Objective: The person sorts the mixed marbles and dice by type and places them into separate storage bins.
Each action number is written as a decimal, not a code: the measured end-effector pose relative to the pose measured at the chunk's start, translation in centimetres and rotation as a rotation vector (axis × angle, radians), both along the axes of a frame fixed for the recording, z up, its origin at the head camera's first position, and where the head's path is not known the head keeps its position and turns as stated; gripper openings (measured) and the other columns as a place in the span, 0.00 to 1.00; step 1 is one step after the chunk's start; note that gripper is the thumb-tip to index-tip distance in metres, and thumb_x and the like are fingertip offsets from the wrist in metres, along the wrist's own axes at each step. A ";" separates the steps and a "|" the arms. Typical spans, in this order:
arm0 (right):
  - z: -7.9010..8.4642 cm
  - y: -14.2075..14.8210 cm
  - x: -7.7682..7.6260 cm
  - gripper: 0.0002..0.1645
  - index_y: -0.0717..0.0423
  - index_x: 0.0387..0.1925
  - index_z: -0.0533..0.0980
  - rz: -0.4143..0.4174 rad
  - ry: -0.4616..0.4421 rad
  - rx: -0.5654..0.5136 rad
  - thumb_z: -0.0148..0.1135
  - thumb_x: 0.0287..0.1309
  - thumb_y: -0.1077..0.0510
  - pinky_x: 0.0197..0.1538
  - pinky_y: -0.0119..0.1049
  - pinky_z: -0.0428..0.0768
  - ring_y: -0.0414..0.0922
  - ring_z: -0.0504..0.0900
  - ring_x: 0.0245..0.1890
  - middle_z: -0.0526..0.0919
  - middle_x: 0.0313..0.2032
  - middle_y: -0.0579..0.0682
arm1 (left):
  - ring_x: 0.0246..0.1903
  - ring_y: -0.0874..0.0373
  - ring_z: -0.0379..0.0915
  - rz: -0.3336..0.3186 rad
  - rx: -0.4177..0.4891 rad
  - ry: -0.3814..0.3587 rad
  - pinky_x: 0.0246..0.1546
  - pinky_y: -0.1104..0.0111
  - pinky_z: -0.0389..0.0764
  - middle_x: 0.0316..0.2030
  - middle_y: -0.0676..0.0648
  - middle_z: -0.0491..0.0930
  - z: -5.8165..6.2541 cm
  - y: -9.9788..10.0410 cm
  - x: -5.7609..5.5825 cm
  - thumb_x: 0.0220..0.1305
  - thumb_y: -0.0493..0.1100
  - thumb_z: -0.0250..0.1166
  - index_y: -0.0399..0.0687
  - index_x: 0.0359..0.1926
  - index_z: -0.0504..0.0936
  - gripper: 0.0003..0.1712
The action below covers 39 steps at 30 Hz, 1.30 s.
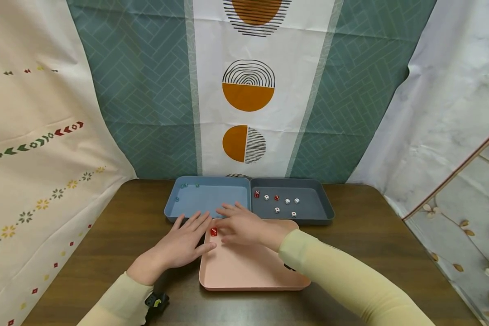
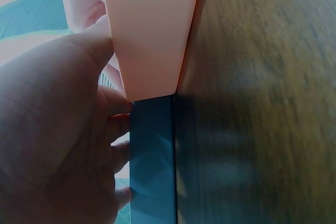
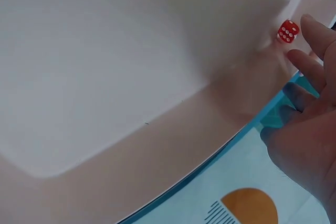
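A red die (image 1: 213, 232) with white pips lies in the far left corner of the pink tray (image 1: 252, 267). My right hand (image 1: 246, 226) hovers over that tray's far side, fingers loosely extended. In the right wrist view, its thumb and index fingertips are close to the red die (image 3: 287, 31) without gripping it. Over the tray's left rim, my left hand (image 1: 183, 248) is spread with straight fingers that hold nothing. The left wrist view has its fingertips by the wall of the blue tray (image 2: 152, 156), just past the pink tray's corner.
Behind the pink tray stand a blue tray (image 1: 224, 188) with several small green pieces and a dark grey tray (image 1: 314, 213) with several red and white dice. All three sit on a brown wooden table (image 1: 366, 244). Patterned cloths (image 1: 146, 90) hang behind and at both sides.
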State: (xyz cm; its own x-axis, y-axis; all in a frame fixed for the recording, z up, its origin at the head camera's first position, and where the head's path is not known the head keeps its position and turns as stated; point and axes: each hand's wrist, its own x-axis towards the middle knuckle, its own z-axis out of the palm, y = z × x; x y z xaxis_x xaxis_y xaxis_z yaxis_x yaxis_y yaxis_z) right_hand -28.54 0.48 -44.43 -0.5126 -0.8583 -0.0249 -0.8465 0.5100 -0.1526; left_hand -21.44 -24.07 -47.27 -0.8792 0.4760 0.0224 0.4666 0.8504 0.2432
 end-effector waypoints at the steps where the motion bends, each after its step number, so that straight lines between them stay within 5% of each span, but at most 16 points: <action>1: -0.1 -0.1 0.0 0.32 0.45 0.76 0.79 0.000 0.001 -0.002 0.72 0.77 0.47 0.85 0.63 0.50 0.61 0.55 0.86 0.67 0.82 0.58 | 0.86 0.36 0.44 0.000 0.000 -0.001 0.80 0.29 0.38 0.87 0.39 0.53 0.0 0.0 0.0 0.82 0.71 0.56 0.42 0.88 0.58 0.51; 13: -0.4 -0.2 -0.1 0.32 0.44 0.77 0.79 -0.008 -0.026 -0.001 0.71 0.77 0.45 0.85 0.63 0.49 0.60 0.54 0.86 0.65 0.83 0.58 | 0.86 0.36 0.45 -0.011 0.001 0.000 0.80 0.30 0.38 0.87 0.39 0.53 -0.1 -0.1 0.0 0.82 0.72 0.54 0.42 0.88 0.58 0.52; 39: -1.7 -1.9 -0.6 0.19 0.43 0.60 0.90 -0.052 0.020 -0.044 0.73 0.74 0.44 0.85 0.63 0.49 0.58 0.58 0.85 0.72 0.79 0.54 | 0.86 0.37 0.45 -0.007 -0.005 0.004 0.81 0.30 0.39 0.87 0.40 0.54 -0.2 -0.1 0.0 0.83 0.72 0.53 0.42 0.88 0.58 0.51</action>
